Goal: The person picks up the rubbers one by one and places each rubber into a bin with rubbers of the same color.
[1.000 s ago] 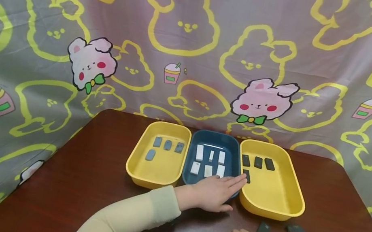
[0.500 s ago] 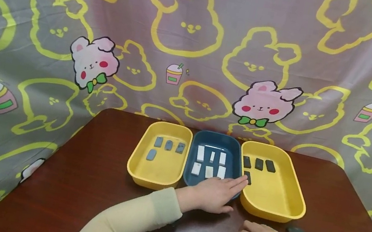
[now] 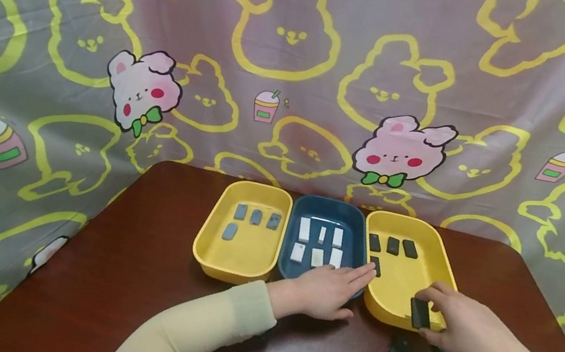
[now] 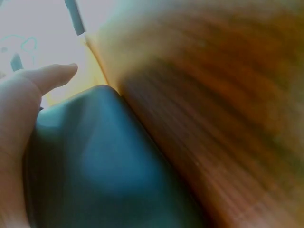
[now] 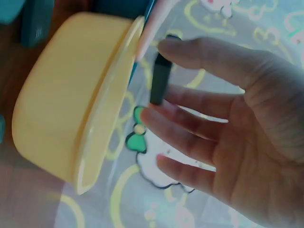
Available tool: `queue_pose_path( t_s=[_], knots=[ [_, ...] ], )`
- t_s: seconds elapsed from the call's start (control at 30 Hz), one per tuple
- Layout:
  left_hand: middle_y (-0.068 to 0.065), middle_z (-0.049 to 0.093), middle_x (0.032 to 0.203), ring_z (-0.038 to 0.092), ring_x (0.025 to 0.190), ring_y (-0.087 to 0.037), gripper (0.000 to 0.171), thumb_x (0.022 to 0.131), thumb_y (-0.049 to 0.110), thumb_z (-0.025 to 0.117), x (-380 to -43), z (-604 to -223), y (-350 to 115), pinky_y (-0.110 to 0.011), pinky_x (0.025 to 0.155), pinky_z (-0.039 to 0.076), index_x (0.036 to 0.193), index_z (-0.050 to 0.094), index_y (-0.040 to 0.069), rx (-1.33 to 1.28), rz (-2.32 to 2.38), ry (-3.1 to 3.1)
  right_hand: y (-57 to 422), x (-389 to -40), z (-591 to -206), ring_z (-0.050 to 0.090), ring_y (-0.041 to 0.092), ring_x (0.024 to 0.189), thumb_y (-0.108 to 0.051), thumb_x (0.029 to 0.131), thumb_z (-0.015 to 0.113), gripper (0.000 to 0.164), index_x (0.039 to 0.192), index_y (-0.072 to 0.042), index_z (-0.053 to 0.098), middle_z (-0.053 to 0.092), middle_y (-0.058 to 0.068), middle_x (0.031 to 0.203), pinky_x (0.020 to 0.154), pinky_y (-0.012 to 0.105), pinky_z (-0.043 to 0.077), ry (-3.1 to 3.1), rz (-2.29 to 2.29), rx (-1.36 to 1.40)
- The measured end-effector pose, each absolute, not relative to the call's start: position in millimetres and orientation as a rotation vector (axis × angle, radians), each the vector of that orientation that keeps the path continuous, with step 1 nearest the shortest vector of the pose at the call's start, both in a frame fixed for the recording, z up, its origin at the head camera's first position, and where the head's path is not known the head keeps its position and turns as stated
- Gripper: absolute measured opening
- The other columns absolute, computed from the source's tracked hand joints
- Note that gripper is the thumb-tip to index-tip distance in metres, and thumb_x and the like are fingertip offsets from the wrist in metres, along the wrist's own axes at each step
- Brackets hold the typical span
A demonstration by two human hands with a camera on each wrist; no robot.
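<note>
The left hand point(image 3: 325, 292), fingers straight, lies across the six-o'clock rim of a blue tray point(image 3: 330, 210); toward four o'clock, the right hand point(image 3: 462, 323) pinches a black block point(image 3: 419, 314) at the rim of a yellow tray point(image 3: 401, 286).

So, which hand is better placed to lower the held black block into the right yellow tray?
Probably the right hand: it pinches the black block at the right yellow tray. The left hand lies at the blue tray, holding no visible block.
</note>
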State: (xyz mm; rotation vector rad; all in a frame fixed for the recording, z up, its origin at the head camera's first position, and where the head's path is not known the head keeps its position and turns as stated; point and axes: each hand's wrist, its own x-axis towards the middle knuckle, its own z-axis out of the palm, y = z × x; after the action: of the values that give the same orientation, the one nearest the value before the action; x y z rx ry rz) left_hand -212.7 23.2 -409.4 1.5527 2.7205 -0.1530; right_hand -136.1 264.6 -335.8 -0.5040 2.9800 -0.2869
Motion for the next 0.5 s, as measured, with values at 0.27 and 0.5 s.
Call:
queue_pose_path(
  t_s=[0.27,0.5],
  knots=[
    [0.001,0.003,0.162,0.036,0.135,-0.007,0.084,0.096,0.051,0.052,-213.3,-407.5,22.3,-0.028,0.099,0.041,0.157,0.009,0.013,1.561,-0.152,2.711,262.8,-182.8,-352.1,0.061,0.025,0.078,-0.022,0.073,0.085,0.052,0.112,0.004,0.063,0.059,0.015,0.099,0.068,0.047,0.052,3.118,-0.234,-0.516],
    [0.001,0.003,0.162,0.035,0.135,-0.007,0.085,0.096,0.052,0.052,-219.0,-408.0,28.2,-0.030,0.099,0.042,0.157,0.008,0.013,1.547,-0.156,2.717,268.7,-225.8,-362.0,0.063,0.032,0.087,-0.012,0.076,0.080,0.041,0.108,0.007,0.063,0.063,0.018,0.099,0.078,0.049,0.050,2.949,-0.144,-0.635]
  ],
)
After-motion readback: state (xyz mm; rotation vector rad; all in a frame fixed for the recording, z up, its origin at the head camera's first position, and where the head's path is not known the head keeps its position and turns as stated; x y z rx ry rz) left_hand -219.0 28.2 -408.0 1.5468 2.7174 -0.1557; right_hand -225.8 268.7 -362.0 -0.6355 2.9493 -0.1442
